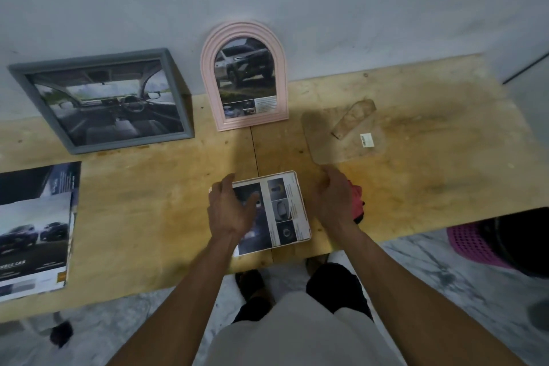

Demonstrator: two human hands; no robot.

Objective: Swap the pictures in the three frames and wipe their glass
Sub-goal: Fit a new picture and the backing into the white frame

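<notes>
A small white frame (285, 208) holding a car brochure page lies flat near the wooden table's (148, 217) front edge. My left hand (230, 208) hovers over the frame's left side with fingers spread and nothing in it. My right hand (332, 196) is just right of the frame, fingers apart. A red cloth (358, 199) lies against that hand's far side, partly hidden by it. A grey frame (101, 101) showing a car interior and a pink arched frame (245, 74) showing a car both lean on the wall.
A brown backing board with a stand (341, 134) lies flat behind my right hand. Loose car pictures (32, 232) are stacked at the table's left end. A pink basket (472, 244) sits on the floor at the right, below the table edge.
</notes>
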